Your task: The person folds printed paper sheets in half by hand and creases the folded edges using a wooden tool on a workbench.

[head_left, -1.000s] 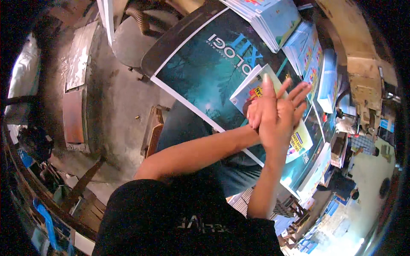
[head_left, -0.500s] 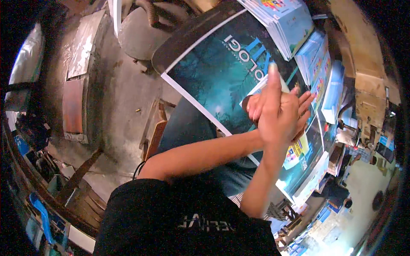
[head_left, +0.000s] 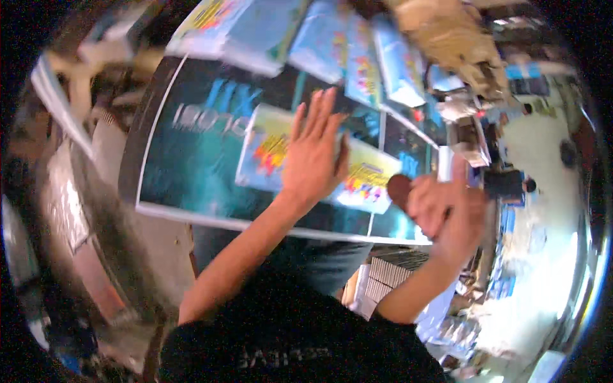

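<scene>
My left hand [head_left: 313, 156] lies flat, fingers stretched, on a colourful light-blue and yellow printed booklet cover [head_left: 260, 156]. The cover is spread lengthwise on a dark teal printed sheet [head_left: 191, 185]. To the right, my right hand [head_left: 450, 207] is blurred and curled around a rounded dark-brown object [head_left: 400, 189]. Its kind is not clear. It sits close to the right end of the cover; I cannot tell whether they touch.
Along the far side of the table lie stacks of light-blue booklets [head_left: 262, 35] and another booklet pile [head_left: 399, 60]. Brown paper or cardboard [head_left: 447, 38] lies beyond them. At far right a person in dark clothes [head_left: 504, 185] is in the background.
My hands were together with forearms crossed; now they are apart. The left presses the cover and the right has moved to its right end with the brown object. The view has turned right.
</scene>
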Demonstrator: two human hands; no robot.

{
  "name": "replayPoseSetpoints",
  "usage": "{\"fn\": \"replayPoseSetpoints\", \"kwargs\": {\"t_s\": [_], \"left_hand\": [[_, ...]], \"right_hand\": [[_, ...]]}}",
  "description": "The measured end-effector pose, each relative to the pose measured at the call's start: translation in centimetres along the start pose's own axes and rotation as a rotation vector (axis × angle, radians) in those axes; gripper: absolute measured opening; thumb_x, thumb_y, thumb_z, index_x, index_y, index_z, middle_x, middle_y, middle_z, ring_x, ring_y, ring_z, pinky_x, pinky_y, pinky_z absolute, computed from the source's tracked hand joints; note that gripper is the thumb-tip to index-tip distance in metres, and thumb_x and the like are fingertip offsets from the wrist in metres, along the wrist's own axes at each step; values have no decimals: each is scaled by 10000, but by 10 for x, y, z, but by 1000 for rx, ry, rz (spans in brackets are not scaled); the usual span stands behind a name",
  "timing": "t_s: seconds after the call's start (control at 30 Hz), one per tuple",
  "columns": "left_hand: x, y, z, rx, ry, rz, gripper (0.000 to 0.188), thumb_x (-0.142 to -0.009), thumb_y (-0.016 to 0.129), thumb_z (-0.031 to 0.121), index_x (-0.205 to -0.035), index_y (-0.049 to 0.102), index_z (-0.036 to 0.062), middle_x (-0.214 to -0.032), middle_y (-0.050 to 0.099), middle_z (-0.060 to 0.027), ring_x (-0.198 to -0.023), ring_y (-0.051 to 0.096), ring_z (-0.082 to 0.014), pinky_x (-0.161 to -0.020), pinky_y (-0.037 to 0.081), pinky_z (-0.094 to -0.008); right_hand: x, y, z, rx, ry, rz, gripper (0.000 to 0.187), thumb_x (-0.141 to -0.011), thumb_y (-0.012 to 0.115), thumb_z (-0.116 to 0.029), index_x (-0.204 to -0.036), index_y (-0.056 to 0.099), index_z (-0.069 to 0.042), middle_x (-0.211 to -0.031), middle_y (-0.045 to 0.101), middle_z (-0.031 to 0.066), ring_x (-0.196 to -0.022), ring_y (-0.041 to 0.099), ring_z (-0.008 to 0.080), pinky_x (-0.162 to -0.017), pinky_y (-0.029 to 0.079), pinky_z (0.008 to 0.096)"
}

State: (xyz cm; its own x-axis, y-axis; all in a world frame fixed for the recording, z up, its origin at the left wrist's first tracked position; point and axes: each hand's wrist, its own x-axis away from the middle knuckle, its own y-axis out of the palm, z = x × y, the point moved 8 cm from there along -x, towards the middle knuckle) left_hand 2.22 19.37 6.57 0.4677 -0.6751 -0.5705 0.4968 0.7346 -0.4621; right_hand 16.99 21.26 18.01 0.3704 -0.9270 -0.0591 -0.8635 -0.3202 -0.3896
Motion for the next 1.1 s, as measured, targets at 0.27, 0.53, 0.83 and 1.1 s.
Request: {"fn": "replayPoseSetpoints", "kwargs": {"t_s": [0.27, 0.53, 0.83, 1.1], "left_hand": [[18, 14, 12, -147, 29, -130, 436, -903, 551, 222, -1296, 525, 37, -1555, 299, -178, -1468, 211, -334, -1186, 149, -500], [17, 16, 30, -216, 219, -205, 355, -899, 565, 270, -1136, 608, 9, -1363, 527, -196, -1374, 383, -345, -1179, 148, -515], [2, -17, 56, 50, 537, -296, 432, -692, 859, 304, -1008, 662, 86, -1083, 666, -41, -1159, 581, -234, -1112, 308, -489], [59, -81, 72, -77, 350, -543, 326, -758, 804, 269, -1003, 688, 87, -1013, 681, -71, -1018, 631, -235, -987, 387, -435]], "right_hand": [[-7, 7, 120, -187, 173, -114, 578, -1001, 518, -415, -545, 523, -61, -491, 540, 56, -423, 529, 151, -450, 434, 323], [-67, -134, 146, -292, 55, 402, 523, -827, 715, -525, -592, 584, -75, -600, 612, 59, -541, 588, 161, -569, 466, 290], [-70, -124, 191, -280, -105, 549, 300, -781, 826, -206, -905, 653, 5, -838, 681, 44, -722, 588, 96, -697, 469, 259], [-65, -132, 199, -143, -87, 618, 352, -760, 841, -197, -976, 657, 11, -888, 719, 74, -770, 655, 124, -709, 517, 277]]}}
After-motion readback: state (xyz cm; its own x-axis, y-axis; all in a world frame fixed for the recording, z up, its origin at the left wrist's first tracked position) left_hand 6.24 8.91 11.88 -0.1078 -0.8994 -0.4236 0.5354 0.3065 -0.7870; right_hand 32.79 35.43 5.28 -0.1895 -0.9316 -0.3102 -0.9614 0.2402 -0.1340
